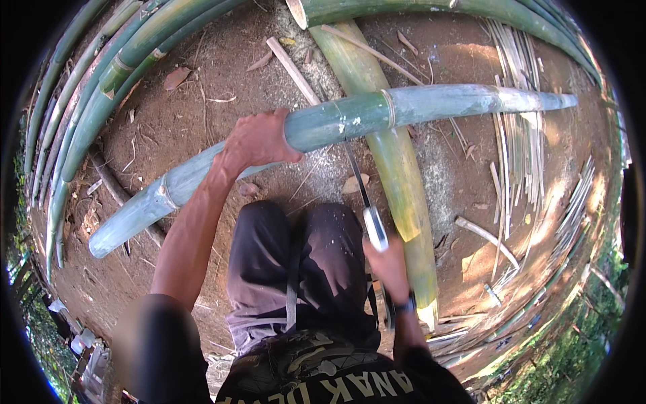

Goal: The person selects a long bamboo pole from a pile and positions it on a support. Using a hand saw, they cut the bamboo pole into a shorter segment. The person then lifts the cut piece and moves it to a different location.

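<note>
Head: left hand [262,138] clasps bamboo [367,114], right hand [388,267] grips saw [372,219] at bamboo edge; open soil [176,118] beyond.

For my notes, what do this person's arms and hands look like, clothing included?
The left hand and right hand are ungloved. Dark sleeves leave the forearms bare. The right arm also wears a dark wristband.

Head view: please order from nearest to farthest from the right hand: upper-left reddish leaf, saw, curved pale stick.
1. Saw: held in the right hand.
2. Curved stick: on the ground, to the hand's right.
3. Reddish leaf: on the ground, upper left.
</note>
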Demonstrator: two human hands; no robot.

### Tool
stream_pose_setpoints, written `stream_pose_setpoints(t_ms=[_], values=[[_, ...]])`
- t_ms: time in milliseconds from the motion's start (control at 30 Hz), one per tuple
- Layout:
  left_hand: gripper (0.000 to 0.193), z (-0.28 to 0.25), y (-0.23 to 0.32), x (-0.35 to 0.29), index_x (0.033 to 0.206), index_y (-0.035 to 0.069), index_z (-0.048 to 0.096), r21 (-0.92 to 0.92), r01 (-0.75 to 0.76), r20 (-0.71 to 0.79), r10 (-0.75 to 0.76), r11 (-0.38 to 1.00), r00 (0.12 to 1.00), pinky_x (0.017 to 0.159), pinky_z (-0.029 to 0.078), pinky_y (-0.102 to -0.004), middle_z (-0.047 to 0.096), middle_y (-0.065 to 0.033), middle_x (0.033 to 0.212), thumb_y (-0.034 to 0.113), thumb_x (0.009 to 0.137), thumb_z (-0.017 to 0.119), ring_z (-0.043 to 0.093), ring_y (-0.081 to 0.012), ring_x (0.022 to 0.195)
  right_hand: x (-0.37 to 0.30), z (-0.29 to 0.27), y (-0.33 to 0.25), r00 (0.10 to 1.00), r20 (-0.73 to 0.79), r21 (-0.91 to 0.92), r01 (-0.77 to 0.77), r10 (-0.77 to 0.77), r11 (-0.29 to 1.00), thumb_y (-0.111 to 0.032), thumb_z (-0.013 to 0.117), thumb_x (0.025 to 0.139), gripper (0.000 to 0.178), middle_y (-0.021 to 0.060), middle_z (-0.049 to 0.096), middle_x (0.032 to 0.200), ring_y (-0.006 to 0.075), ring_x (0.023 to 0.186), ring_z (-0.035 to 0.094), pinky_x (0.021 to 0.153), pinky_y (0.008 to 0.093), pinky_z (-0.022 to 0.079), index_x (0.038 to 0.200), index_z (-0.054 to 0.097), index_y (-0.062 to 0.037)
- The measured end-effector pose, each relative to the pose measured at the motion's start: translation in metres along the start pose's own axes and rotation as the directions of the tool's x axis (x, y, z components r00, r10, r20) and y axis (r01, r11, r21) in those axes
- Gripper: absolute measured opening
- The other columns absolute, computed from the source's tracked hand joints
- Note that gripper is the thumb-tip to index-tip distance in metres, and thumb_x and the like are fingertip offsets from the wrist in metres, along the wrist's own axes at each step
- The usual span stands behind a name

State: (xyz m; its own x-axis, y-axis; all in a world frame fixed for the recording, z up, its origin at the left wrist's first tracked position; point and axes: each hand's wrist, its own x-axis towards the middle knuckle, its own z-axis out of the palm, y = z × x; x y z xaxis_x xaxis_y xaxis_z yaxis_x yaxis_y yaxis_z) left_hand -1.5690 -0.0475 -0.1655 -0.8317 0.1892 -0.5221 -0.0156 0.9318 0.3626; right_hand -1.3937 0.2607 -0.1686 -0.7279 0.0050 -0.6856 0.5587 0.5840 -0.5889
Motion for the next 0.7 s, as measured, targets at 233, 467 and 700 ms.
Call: stream_pose_setpoints(t_ms=[233, 467, 700], values=[[0.083, -0.001, 0.002, 0.007, 0.124, -0.002, 0.058, -0.028, -0.012, 0.032, 0.012, 1.000, 0.999, 0.092, 0.053, -0.0466, 0.072, -0.0220, 0.100, 0.046, 0.060, 0.077, 0.071, -0.0360, 0.095, 0.066, 0.017, -0.041, 0.992, -0.122, -0.041, 0.024, -0.029, 0.999, -0.022, 0.067, 0.083, 0.035, 0.0251, 0.061, 0.061, 0.0320, 0.056, 0.065, 0.055, 0.0455, 0.045, 0.071, 0.061, 0.0102], [0.083, -0.002, -0.004, 0.000, 0.125, -0.001, 0.058, -0.024, 0.011, 0.013, -0.011, 1.000, 1.000, 0.093, 0.053, -0.0474, 0.071, -0.0222, 0.101, 0.047, 0.060, 0.077, 0.070, -0.0372, 0.096, -0.023, -0.006, 0.009, 0.999, 0.013, 0.013, 0.031, -0.031, 0.999, -0.019, 0.069, 0.084, 0.026, 0.0254, 0.066, 0.073, 0.0351, 0.076, 0.072, 0.063, 0.0423, 0.052, 0.089, 0.068, 0.0060], [0.083, 0.001, 0.008, 0.001, 0.125, -0.001, 0.057, -0.015, 0.011, 0.039, -0.011, 1.000, 0.999, 0.095, 0.051, -0.0461, 0.070, -0.0226, 0.105, 0.047, 0.061, 0.079, 0.069, -0.0366, 0.101, 0.079, 0.022, -0.049, 0.987, -0.127, 0.012, 0.096, -0.094, 0.995, -0.022, 0.069, 0.083, 0.032, 0.0235, 0.062, 0.061, 0.0303, 0.059, 0.068, 0.055, 0.0434, 0.046, 0.073, 0.063, 0.0084]])
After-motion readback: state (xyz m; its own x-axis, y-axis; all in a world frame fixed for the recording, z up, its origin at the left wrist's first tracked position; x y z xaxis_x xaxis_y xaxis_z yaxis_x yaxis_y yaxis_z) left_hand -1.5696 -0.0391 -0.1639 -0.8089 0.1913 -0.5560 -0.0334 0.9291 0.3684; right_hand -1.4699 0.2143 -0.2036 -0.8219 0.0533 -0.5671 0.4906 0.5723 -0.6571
